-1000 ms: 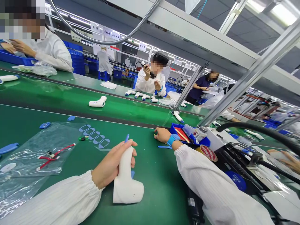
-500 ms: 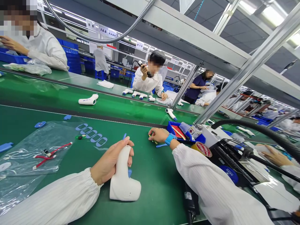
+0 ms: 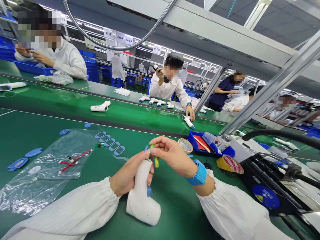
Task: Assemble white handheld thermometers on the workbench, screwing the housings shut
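Left hand (image 3: 126,173) wrapped around white thermometer shell (image 3: 142,193), upright near bench's front edge; right hand (image 3: 172,155) pinching small green part (image 3: 153,151) at its top. Loose pinch: part likely dropped, misseated.

Legible text: none.

- Hanging signs (image 3: 124,39) under the overhead rail, white cards with dark marks: too small to read.
- White placard (image 3: 157,50) further along the same rail: characters blurred, unreadable.
- Tape roll (image 3: 230,164) on the bench, yellow rim, red print on its white face: the print cannot be made out.
- Blue round label (image 3: 265,196) on the black machine, with a small yellow triangle mark: no wording can be read.
- White handheld housing (image 3: 142,196): no marking shows on the visible surface.
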